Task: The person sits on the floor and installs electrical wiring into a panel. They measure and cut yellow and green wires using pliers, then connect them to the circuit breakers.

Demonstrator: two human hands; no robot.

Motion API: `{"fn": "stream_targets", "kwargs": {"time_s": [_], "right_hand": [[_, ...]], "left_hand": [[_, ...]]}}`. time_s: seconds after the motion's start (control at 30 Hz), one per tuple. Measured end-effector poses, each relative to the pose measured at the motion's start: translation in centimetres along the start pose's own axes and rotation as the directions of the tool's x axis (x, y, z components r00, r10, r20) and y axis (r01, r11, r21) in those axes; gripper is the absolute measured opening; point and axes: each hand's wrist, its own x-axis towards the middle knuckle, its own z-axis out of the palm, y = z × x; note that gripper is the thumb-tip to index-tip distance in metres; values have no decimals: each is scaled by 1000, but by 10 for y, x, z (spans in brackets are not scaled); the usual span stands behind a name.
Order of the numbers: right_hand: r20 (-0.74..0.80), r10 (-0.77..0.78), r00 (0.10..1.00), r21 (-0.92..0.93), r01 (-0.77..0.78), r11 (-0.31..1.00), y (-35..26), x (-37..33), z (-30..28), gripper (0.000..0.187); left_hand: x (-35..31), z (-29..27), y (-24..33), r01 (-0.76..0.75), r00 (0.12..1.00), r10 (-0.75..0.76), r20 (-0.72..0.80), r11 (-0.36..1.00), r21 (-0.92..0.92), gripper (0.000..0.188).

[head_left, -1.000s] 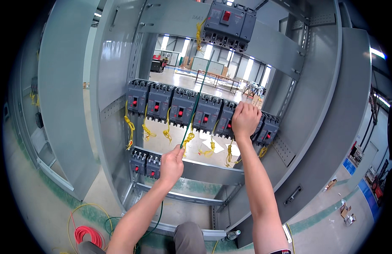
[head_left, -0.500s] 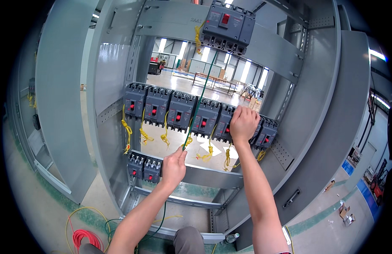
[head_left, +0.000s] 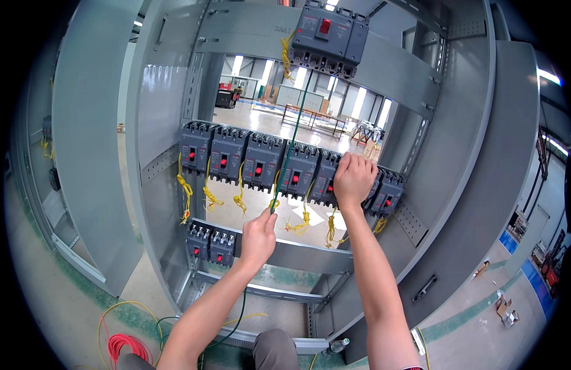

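A dark green wire runs taut from beneath the large circuit breaker at the top down to my left hand, whose fingers are closed around it. The wire's slack end hangs below that hand toward the floor. My right hand is curled over a circuit breaker at the right part of the middle row and hides most of it. Other grey breakers with red toggles, such as this circuit breaker, line the row, with knotted yellow wires hanging from them.
A grey metal cabinet frame surrounds the breakers. Two smaller breakers sit on a lower rail at left. A coil of red wire lies on the floor at lower left, and a clear bottle is by the cabinet base.
My left hand has moved slightly up and to the right along with the green wire, still gripping it. The right hand stays on the breaker.
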Motion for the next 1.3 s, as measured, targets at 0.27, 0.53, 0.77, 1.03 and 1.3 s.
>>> {"fn": "stream_targets", "kwargs": {"time_s": [0.27,0.53,0.77,1.03,1.3], "right_hand": [[-11,-5,1000,0,5,1000,0,1,1,22],[22,21,1000,-4,-21,1000,-2,1,-1,22],[34,14,999,-2,-14,1000,-3,1,-2,22],[27,23,999,13,-23,1000,-4,1,-2,23],[12,14,1000,12,-15,1000,-3,0,0,23]], "left_hand": [[8,7,-1,10,1000,-10,-13,1000,-2,21],[7,11,-8,19,999,-19,-40,1000,3,20],[7,11,-11,10,998,-11,-57,1000,-26,20],[9,2,-2,78,997,-77,31,996,-49,18],[10,-2,-8,22,1000,-22,7,999,-24,15]]}}
